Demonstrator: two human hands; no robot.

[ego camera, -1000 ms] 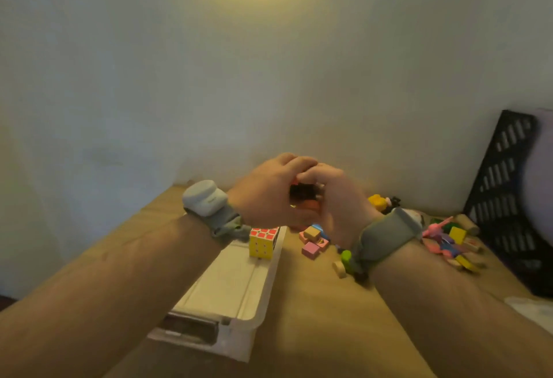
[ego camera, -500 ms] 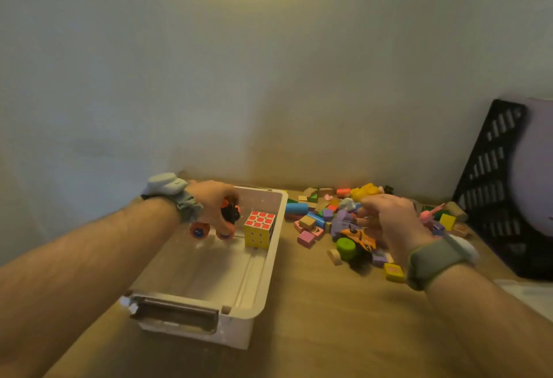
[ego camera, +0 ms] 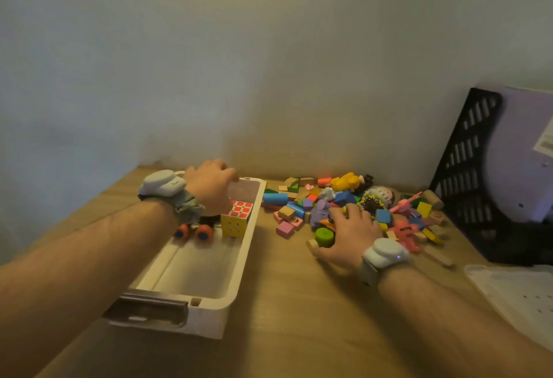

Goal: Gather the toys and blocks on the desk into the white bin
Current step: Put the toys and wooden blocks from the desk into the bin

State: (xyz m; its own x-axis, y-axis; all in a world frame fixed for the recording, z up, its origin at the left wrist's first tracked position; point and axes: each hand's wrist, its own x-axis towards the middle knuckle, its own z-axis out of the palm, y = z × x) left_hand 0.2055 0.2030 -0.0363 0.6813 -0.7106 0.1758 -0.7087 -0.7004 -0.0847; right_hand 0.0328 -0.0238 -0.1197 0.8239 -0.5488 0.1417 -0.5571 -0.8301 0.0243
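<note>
Barely started: my curled left hand, grip unclear, hovers over the white plastic bin holding a colourful puzzle cube and an orange-wheeled toy car; my spread right hand presses the heap of painted wooden blocks left on the desk.

Dim, warm yellowish light from above, brightest on the wall high over my hands; the wall fades to bluish grey toward my left side. Soft shadows on the counter under my forearms and beside the white bin. No hard glare. Overall soft and grainy; the toy pile beyond my right hand is slightly smeared. Wide-angle bending at the edges, forearms stretched.
</note>
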